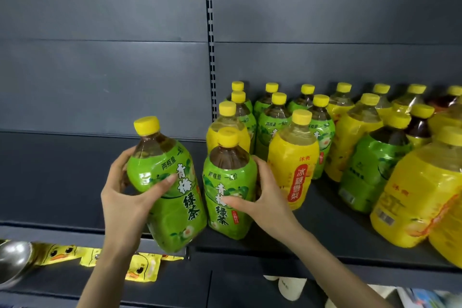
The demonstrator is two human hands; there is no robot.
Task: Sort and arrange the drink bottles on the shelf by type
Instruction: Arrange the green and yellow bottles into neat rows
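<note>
My left hand [130,197] grips a green-labelled tea bottle [172,197] with a yellow cap, tilted, its base over the front edge of the dark shelf [62,177]. My right hand [262,197] grips a second green-labelled bottle [228,190] standing upright beside it. Behind and to the right stand several more bottles: green-labelled ones [271,127] near the back and yellow-labelled pear drinks [292,162] mixed among them.
A large yellow-labelled bottle [420,195] stands at the shelf's front right, a green one [370,170] behind it. A slotted upright [211,40] splits the back panel. Below lie yellow duck packets [142,267], a metal bowl [13,260] and white cups [290,287].
</note>
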